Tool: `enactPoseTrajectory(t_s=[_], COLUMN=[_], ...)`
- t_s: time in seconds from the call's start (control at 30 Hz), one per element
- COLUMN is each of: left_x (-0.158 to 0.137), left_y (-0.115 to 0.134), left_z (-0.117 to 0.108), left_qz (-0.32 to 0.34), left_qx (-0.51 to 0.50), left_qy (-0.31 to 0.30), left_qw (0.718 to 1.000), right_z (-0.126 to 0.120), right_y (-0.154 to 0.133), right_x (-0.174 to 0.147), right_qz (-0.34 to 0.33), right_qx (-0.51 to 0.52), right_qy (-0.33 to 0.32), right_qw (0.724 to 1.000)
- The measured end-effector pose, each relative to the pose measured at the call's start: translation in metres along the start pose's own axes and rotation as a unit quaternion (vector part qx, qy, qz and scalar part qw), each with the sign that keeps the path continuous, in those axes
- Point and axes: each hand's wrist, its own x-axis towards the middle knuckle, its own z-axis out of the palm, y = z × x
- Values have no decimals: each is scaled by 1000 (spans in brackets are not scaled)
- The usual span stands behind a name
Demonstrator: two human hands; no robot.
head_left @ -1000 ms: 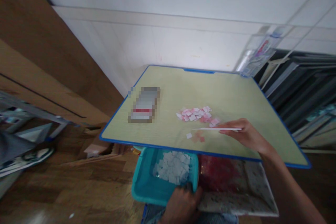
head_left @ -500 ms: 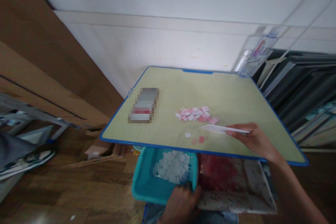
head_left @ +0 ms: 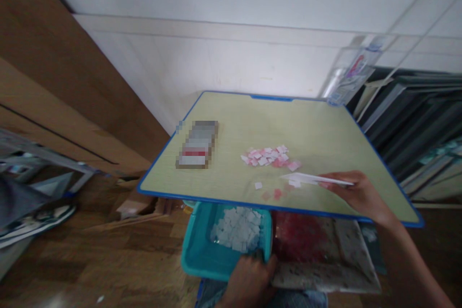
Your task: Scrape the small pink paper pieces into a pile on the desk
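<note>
My right hand (head_left: 350,187) is closed around white tweezers (head_left: 314,178), whose tips point left just above the board. A white square piece (head_left: 295,184) lies partly under the tweezers. Left of it is another white square (head_left: 258,186), with small pink pieces (head_left: 277,194) nearby. Beyond them sits a pile of pink and white squares (head_left: 267,156). My left hand (head_left: 250,274) is curled low at the near right corner of a teal basin (head_left: 205,262), beside a red-stained tray (head_left: 325,274). Its fingertips are hidden, so I cannot see what they hold. White squares (head_left: 238,228) fill part of the basin.
The pale green table (head_left: 310,125) has a blue rim. A blurred-out phone-like object (head_left: 198,144) lies on its left side. At the back right corner stands a clear plastic bottle (head_left: 355,74). Dark panels (head_left: 418,115) lean at right, cardboard (head_left: 90,86) at left.
My right hand and the tweezers have moved slightly right. A white square now shows beneath the tweezers on the table. My left hand stays where it was.
</note>
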Motion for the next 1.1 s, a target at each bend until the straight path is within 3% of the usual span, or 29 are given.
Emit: enactPoseTrajectory(t_s=[0.23,0.43,0.67,0.97,1.1], left_x=[0,-1,-1,-2,-2], left_y=[0,1,2,2,2], left_z=[1,0,-2,-7,-8], left_qz=[-9,1,-2,2,0], left_qx=[3,8,7,0,1], left_qy=[7,15,14,-10,-3], left_qw=[1000,1000,1000,1000,1000], right_z=[-4,-9,-7,-2,-1], right_y=[-3,2,11,5,-1], right_x=[-11,-16,-14,-15,-14], right_qz=[0,22,18,29,2], right_qx=[2,-10,-24,-17,-12], right_qy=[26,-5,76,55,20], right_qw=[1000,1000,997,998,1000])
